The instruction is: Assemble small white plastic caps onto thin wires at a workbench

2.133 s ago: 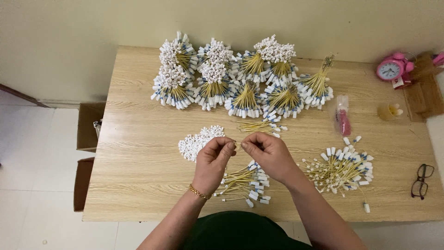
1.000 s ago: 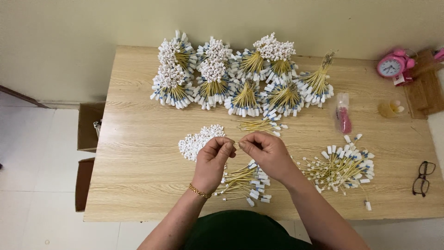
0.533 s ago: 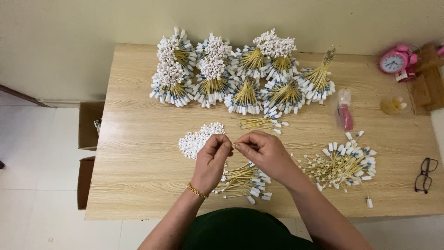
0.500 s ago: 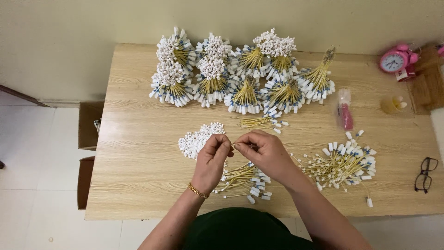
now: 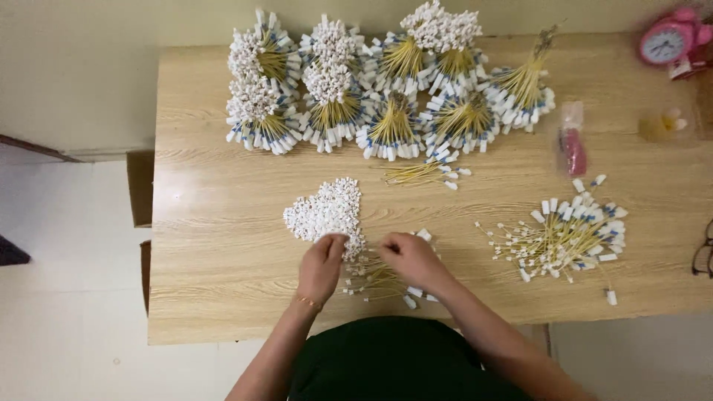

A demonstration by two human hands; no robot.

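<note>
My left hand [image 5: 321,266] rests at the lower edge of a heap of small white caps [image 5: 324,211], fingers curled down onto them. My right hand [image 5: 413,258] lies over a loose pile of thin yellow sticks with white tags [image 5: 375,281] near the front edge of the wooden table [image 5: 215,245]. Fingertips of both hands point toward each other, a short gap between them. What either hand pinches is hidden.
Several tied bundles of tagged sticks [image 5: 386,82] fill the table's far side. A small loose bunch [image 5: 427,172] lies mid-table; a larger scattered pile [image 5: 568,234] sits right. A pink bag [image 5: 573,141], pink alarm clock [image 5: 667,41] and glasses [image 5: 702,249] lie at the right.
Both hands have dropped from the pinching pose above the table down toward the front: the left onto the white caps' edge, the right onto the loose sticks.
</note>
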